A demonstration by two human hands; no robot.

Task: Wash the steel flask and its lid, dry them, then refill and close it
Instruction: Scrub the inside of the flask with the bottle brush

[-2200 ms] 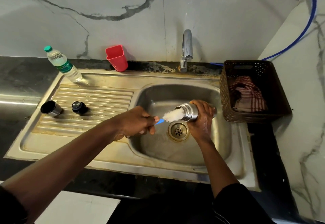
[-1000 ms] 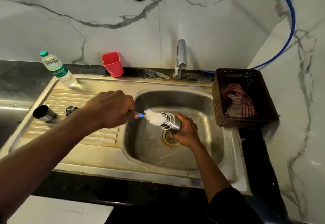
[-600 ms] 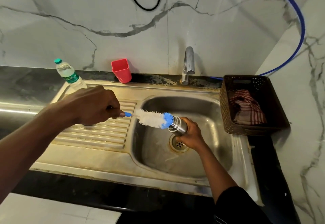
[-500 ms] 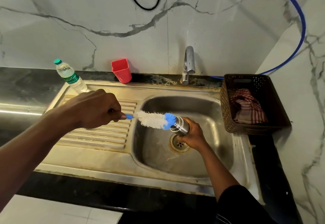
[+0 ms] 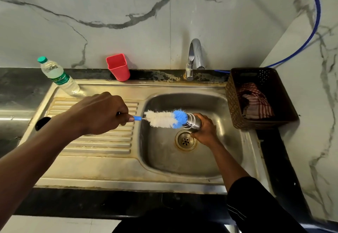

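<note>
change: the left hand [image 5: 102, 114], fist closed round the blue handle of the bottle brush [image 5: 159, 119], has drawn the brush leftward out of the steel flask [image 5: 192, 123]. two seconds back only a short length of white bristle showed. now the whole white section is clear and only the blue tip sits at the flask mouth. the right hand [image 5: 204, 131] wraps its fingers round the flask body and holds it tilted, mouth to the left, above the drain [image 5: 185, 140] of the sink [image 5: 164, 159]. judgement: the inner scrub is at the end of a stroke or finished; rinsing, the lid, drying and refilling remain.

count, left to right:
- one dark round part [image 5: 43, 123] on the drainboard, mostly hidden by the left forearm, so it cannot be identified as the lid
- one water bottle [image 5: 58, 76]
- one red cup [image 5: 118, 67]
- one brush
- one tap [image 5: 194, 57]
- one flask
- one brown basket [image 5: 233, 108] holding one striped cloth [image 5: 256, 103]
- two hands, both occupied
</note>
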